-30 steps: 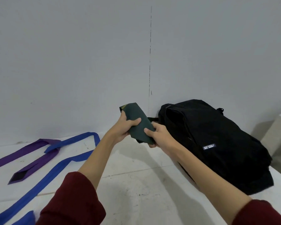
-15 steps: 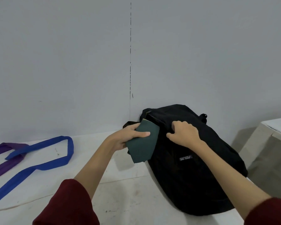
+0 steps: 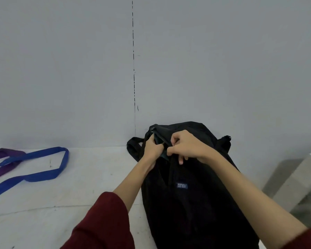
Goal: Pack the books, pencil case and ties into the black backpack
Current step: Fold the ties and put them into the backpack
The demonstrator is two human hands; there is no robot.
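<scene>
The black backpack lies on the white table against the wall, its top opening facing me. My left hand is closed on a folded dark green tie and has it mostly pushed inside the opening; only a sliver shows. My right hand grips the backpack's upper flap and holds the opening apart. A blue tie lies looped on the table at the left, crossing a purple tie at the far left edge.
A grey wall with a vertical seam stands right behind the backpack. A pale block or box sits at the right edge. White table surface stretches between the ties and the backpack.
My left hand has carried the green tie from beside the backpack into its opening. My right hand moved from resting on the bag to pulling its flap up. The view shifted right.
</scene>
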